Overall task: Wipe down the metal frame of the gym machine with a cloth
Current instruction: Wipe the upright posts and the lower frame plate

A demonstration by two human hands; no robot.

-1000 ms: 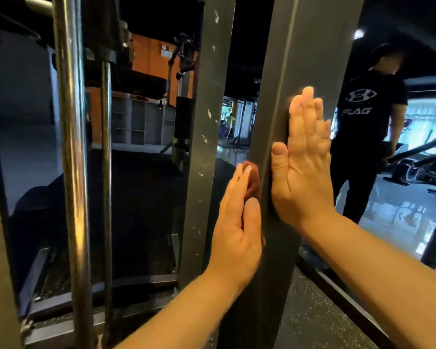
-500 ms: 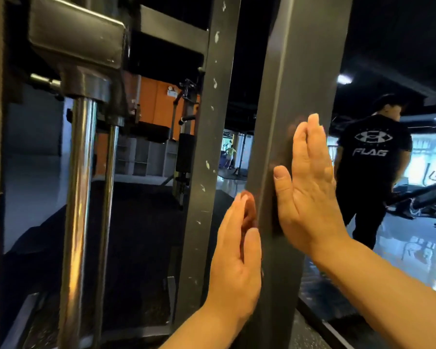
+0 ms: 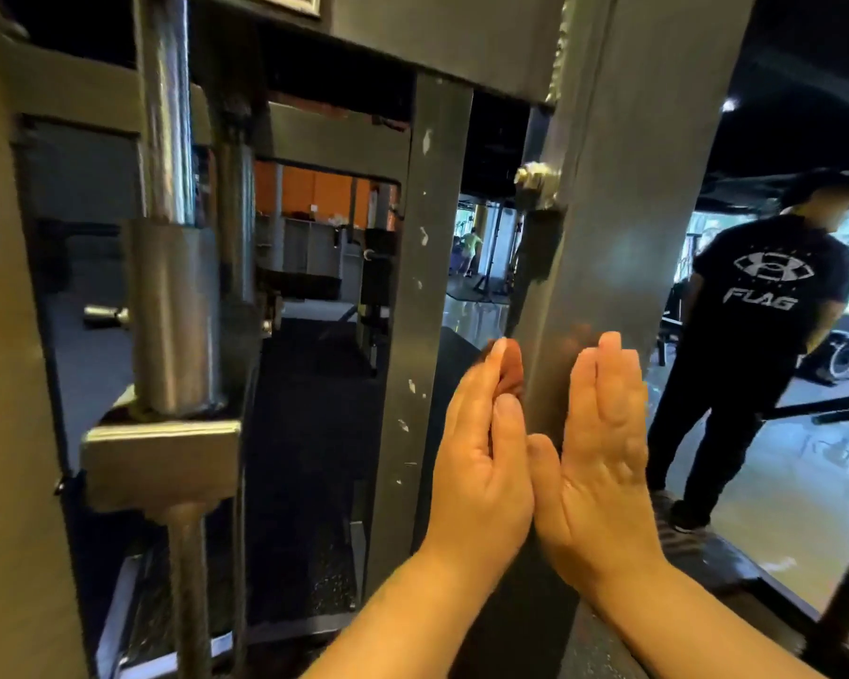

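1. Broad, smooth grey metal frame upright (image 3: 623, 188), square-edged, directly ahead; bolt (image 3: 535, 176) on its left edge, well above both hands.
2. Narrower post (image 3: 432, 286) with chipped paint to the left, open gap between.
3. Flat on the front face: right hand (image 3: 599, 458), fingers straight, gripping nothing.
4. Flat too: left hand (image 3: 481, 458), pressing rust-brown cloth (image 3: 510, 370) against the left face; thumbs touching now, apart before.

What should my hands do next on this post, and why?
Probably slide both hands up the post. The left hand presses a reddish-brown cloth flat against one face, the right hand lies flat on another face, and a long stretch of post lies above them, up to the bolt.
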